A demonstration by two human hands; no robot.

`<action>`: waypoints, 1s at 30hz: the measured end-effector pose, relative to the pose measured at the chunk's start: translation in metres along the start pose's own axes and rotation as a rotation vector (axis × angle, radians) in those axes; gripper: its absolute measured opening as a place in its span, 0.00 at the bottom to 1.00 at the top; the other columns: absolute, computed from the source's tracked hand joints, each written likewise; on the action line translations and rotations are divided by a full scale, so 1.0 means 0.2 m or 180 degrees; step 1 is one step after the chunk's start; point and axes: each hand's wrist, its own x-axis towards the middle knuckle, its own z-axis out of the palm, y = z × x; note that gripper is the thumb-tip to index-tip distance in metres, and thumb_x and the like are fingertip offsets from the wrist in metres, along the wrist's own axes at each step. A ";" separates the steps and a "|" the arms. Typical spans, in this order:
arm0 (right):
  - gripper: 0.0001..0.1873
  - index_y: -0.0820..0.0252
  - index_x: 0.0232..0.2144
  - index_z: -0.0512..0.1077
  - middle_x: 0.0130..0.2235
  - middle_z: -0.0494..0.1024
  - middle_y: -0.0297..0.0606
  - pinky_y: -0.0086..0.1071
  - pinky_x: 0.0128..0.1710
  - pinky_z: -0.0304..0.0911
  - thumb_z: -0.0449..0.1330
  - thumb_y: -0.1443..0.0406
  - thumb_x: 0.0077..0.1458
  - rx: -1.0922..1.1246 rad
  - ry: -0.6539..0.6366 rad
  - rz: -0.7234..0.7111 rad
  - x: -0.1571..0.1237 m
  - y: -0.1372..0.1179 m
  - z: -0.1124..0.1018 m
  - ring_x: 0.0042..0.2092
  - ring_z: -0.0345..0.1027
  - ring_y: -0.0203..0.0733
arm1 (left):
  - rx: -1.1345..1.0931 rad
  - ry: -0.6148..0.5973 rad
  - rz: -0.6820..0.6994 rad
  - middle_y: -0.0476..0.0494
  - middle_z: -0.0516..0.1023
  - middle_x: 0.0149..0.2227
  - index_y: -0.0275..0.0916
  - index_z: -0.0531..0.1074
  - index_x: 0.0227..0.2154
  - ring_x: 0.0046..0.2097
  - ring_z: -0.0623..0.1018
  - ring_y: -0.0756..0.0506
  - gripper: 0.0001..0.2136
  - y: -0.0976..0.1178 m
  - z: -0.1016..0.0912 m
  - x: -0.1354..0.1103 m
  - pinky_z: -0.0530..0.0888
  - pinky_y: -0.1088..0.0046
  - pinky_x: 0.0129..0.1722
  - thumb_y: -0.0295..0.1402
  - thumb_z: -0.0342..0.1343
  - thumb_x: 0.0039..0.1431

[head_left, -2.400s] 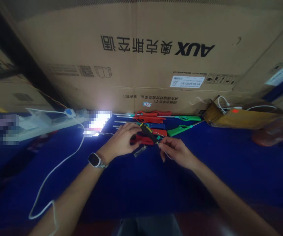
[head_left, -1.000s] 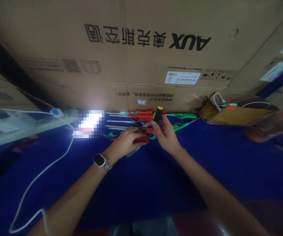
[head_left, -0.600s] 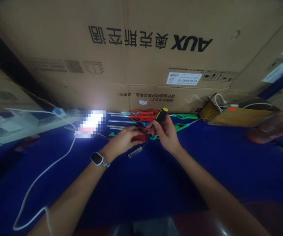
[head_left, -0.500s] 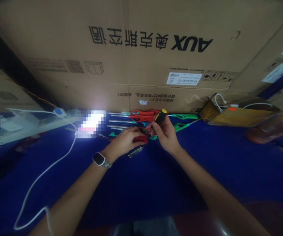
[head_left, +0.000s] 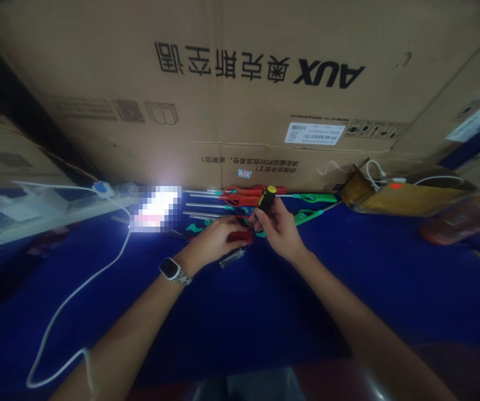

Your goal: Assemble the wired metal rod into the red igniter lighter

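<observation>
My right hand (head_left: 280,231) grips a screwdriver (head_left: 265,199) with a black and yellow handle, held nearly upright with its tip down among the fingers. My left hand (head_left: 216,238), with a watch (head_left: 170,269) on its wrist, presses down on a red lighter body (head_left: 240,236) lying on the blue cloth (head_left: 231,312). The screwdriver tip meets that red piece, though the contact point is hidden by my fingers. A small metal tube (head_left: 231,258) lies just in front of my left hand.
Several long red and green gas lighters (head_left: 248,196) lie in a row at the foot of a big cardboard box (head_left: 240,94). A white cable (head_left: 77,295) runs across the cloth at left. A brown open box (head_left: 394,195) with cables sits at right.
The screwdriver has gone from lying flat between both hands to standing upright in my right hand. Both hands moved up toward the row of lighters, and my left hand settled on the red piece.
</observation>
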 end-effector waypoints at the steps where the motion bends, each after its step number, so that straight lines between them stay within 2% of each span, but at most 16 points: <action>1: 0.14 0.54 0.45 0.63 0.35 0.78 0.36 0.33 0.32 0.70 0.56 0.53 0.64 -0.0057 -0.0025 -0.0017 0.00 -0.01 0.00 0.29 0.71 0.37 | -0.0002 -0.0009 -0.0001 0.41 0.79 0.47 0.43 0.79 0.46 0.50 0.78 0.41 0.12 0.00 0.00 0.00 0.75 0.58 0.54 0.33 0.64 0.60; 3: 0.13 0.55 0.44 0.64 0.36 0.78 0.37 0.34 0.33 0.71 0.57 0.55 0.62 -0.0183 -0.0007 0.0004 0.02 -0.01 0.01 0.30 0.71 0.38 | -0.0030 -0.0068 0.0009 0.41 0.79 0.47 0.42 0.79 0.46 0.50 0.78 0.41 0.11 0.01 -0.01 0.00 0.74 0.59 0.54 0.33 0.63 0.60; 6: 0.10 0.55 0.40 0.68 0.36 0.77 0.37 0.34 0.33 0.71 0.60 0.60 0.57 -0.0307 0.0236 0.0118 0.05 -0.02 0.03 0.32 0.72 0.40 | -0.0067 -0.0131 0.0013 0.41 0.79 0.47 0.42 0.79 0.46 0.50 0.78 0.41 0.10 0.02 -0.02 0.00 0.75 0.59 0.54 0.33 0.63 0.61; 9: 0.07 0.57 0.36 0.70 0.34 0.76 0.36 0.33 0.33 0.70 0.61 0.64 0.51 -0.0281 0.0486 0.0099 0.08 -0.01 0.06 0.33 0.72 0.40 | -0.0101 -0.0109 -0.0016 0.41 0.80 0.47 0.41 0.79 0.45 0.50 0.78 0.41 0.10 0.02 -0.01 0.00 0.75 0.59 0.53 0.32 0.63 0.61; 11: 0.07 0.57 0.34 0.70 0.32 0.75 0.35 0.33 0.32 0.69 0.61 0.65 0.50 -0.0254 0.0505 0.0078 0.08 -0.01 0.07 0.32 0.71 0.40 | -0.0152 -0.0086 -0.0008 0.41 0.80 0.47 0.41 0.79 0.44 0.49 0.79 0.41 0.09 0.02 -0.01 0.01 0.75 0.60 0.53 0.31 0.63 0.60; 16: 0.07 0.58 0.31 0.71 0.28 0.74 0.33 0.31 0.30 0.68 0.63 0.64 0.47 -0.0184 0.0426 0.0040 0.08 -0.03 0.06 0.30 0.69 0.38 | -0.0310 -0.0096 0.0009 0.42 0.81 0.47 0.40 0.79 0.43 0.49 0.79 0.42 0.08 0.03 0.00 0.01 0.74 0.61 0.54 0.29 0.63 0.61; 21: 0.14 0.57 0.33 0.71 0.29 0.77 0.34 0.29 0.25 0.67 0.69 0.58 0.48 -0.0010 0.0691 0.0089 0.08 -0.02 0.08 0.27 0.69 0.36 | -0.0260 -0.0073 -0.0058 0.42 0.81 0.47 0.39 0.79 0.44 0.50 0.78 0.42 0.09 0.02 0.01 0.00 0.73 0.60 0.55 0.31 0.63 0.61; 24: 0.18 0.56 0.30 0.68 0.28 0.77 0.34 0.29 0.25 0.68 0.71 0.55 0.47 0.0032 0.0764 0.0113 0.08 -0.02 0.08 0.28 0.71 0.37 | -0.0243 -0.0046 -0.0060 0.41 0.81 0.46 0.39 0.79 0.44 0.50 0.78 0.41 0.09 0.01 0.02 0.00 0.74 0.60 0.55 0.31 0.63 0.61; 26: 0.18 0.56 0.31 0.69 0.29 0.78 0.35 0.30 0.26 0.69 0.71 0.53 0.48 0.0048 0.0587 0.0104 0.08 -0.02 0.06 0.28 0.72 0.38 | -0.0246 -0.0060 -0.0043 0.41 0.81 0.45 0.39 0.79 0.43 0.49 0.78 0.41 0.08 0.01 0.02 0.00 0.74 0.60 0.54 0.31 0.63 0.61; 30: 0.17 0.58 0.38 0.74 0.33 0.79 0.36 0.30 0.24 0.69 0.67 0.52 0.53 0.0168 -0.0171 0.0145 0.07 -0.05 0.01 0.28 0.73 0.37 | -0.0345 0.0000 0.0013 0.42 0.81 0.45 0.40 0.79 0.43 0.49 0.79 0.42 0.08 0.02 0.01 0.00 0.74 0.62 0.53 0.31 0.63 0.61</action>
